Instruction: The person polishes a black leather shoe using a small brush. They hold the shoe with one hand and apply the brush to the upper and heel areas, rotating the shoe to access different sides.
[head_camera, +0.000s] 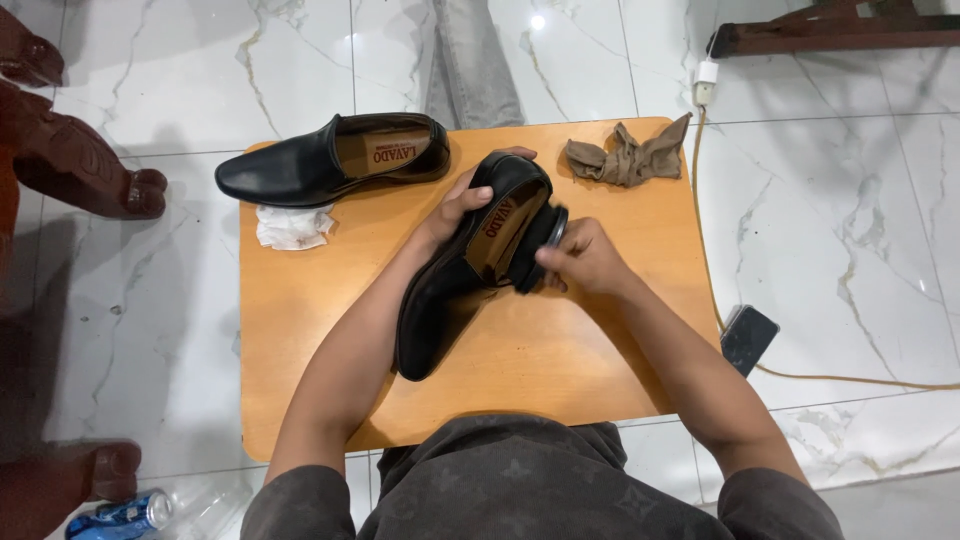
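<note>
While the person sat at the near edge of a small wooden table (600, 370), both bare hands were busy on one shoe.

Left hand: the left hand (462, 205) gripped the heel end of a black leather loafer (445, 300), thumb on the near rim of the opening and fingers curled over the far side of the heel.

Right hand: the right hand (585, 258) was clenched around a round tin lid (548, 240), held on edge and pressed against the right side of the loafer's heel.

Held shoe: the loafer lay tilted on its side at the table's middle, opening turned up and to the right, toe pointing near and left and resting on the tabletop.

Second shoe: a matching black loafer (320, 165) lay on its side at the far left corner of the table, toe pointing left, well apart from both hands.

Cloths: a crumpled white tissue (292, 226) sat just near that second shoe; a brown rag (628, 157) lay bunched at the far right corner.

Floor, right: a dark phone (748, 338) lay on the white marble floor (860, 240) just beside the table, with a yellowish cable (700, 200) running past it.

Floor, near left: a blue can (120, 514) lay on its side.

Far left: carved dark wooden furniture legs (80, 160) stood on the marble.
</note>
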